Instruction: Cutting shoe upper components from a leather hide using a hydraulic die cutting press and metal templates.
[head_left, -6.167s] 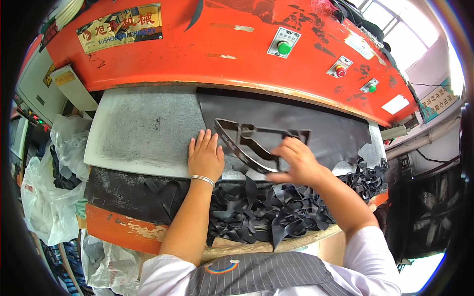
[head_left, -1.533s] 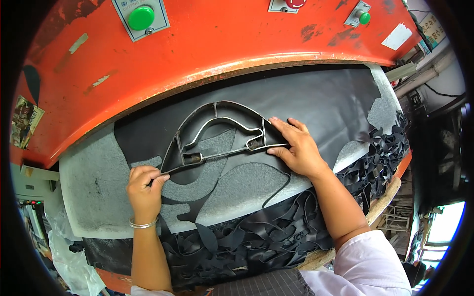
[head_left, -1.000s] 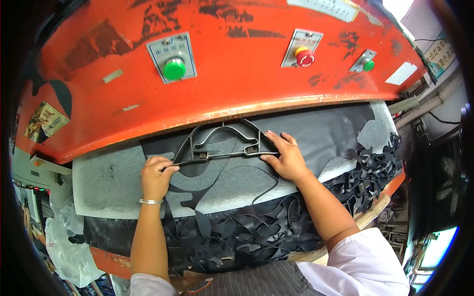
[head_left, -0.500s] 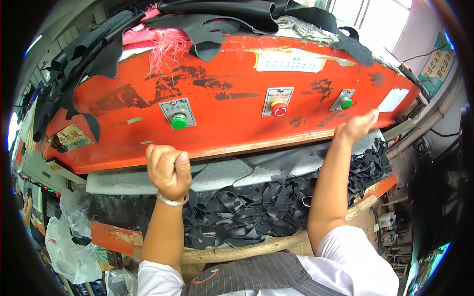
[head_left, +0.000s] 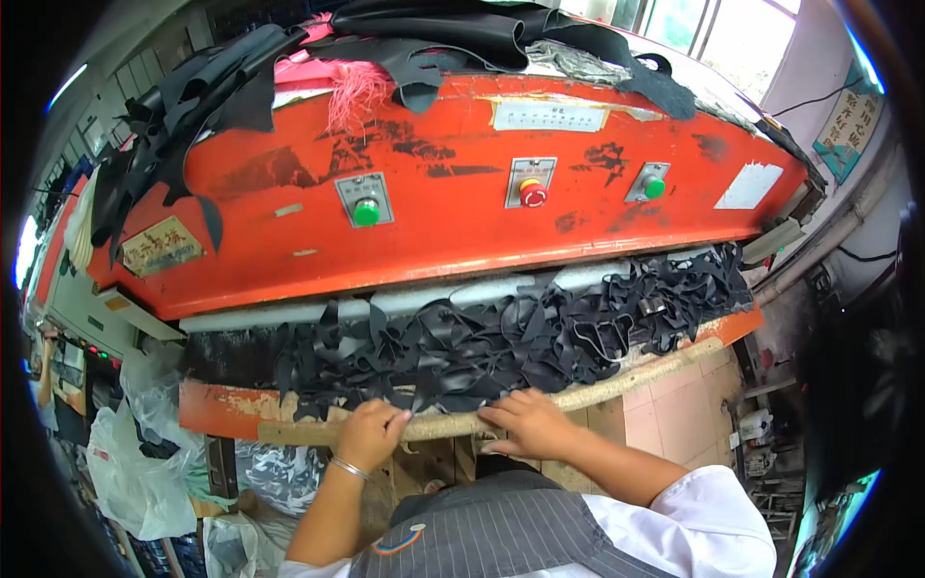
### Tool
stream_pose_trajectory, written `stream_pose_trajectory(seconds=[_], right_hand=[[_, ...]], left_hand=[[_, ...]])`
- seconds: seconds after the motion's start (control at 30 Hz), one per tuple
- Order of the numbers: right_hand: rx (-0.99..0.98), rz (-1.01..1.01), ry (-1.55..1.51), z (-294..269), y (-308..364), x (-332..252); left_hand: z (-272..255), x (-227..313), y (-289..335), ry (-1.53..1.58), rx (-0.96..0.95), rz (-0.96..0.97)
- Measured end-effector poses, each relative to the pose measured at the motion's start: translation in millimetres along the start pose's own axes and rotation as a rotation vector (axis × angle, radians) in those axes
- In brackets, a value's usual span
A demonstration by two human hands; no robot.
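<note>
Curling partway; left fingers (head_left: 385, 412), right fingers (head_left: 511, 410) touch pale rail (head_left: 444, 425).

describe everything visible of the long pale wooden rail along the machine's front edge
The long, pale tan rail, rough and apparently wooden, appears bowed, which may be lens bending. It runs along the near edge of the orange-red metal-looking machine, in front of the heaped black leather-like scraps. The bare left hand and bare right hand rest on it, hiding short stretches.
</note>
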State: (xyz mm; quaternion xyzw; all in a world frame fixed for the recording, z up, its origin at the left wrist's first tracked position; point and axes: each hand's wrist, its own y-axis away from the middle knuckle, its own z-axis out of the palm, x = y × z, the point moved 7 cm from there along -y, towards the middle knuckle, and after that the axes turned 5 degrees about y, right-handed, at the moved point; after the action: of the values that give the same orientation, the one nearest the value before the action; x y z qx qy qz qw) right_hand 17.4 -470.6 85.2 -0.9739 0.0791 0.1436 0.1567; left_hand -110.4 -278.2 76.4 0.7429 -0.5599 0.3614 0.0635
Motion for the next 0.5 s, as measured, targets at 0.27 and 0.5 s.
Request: stream_pose_trajectory(seconds=[0.27,0.5], right_hand=[[0.091,0.198,0.172,37,-5,0],[-0.086,0.186,0.093,26,-26,10]], left_hand=[[25,-6,21,-0.137,0.124,-0.054],[5,-34,-33,-0.057,-0.230,-0.074]])
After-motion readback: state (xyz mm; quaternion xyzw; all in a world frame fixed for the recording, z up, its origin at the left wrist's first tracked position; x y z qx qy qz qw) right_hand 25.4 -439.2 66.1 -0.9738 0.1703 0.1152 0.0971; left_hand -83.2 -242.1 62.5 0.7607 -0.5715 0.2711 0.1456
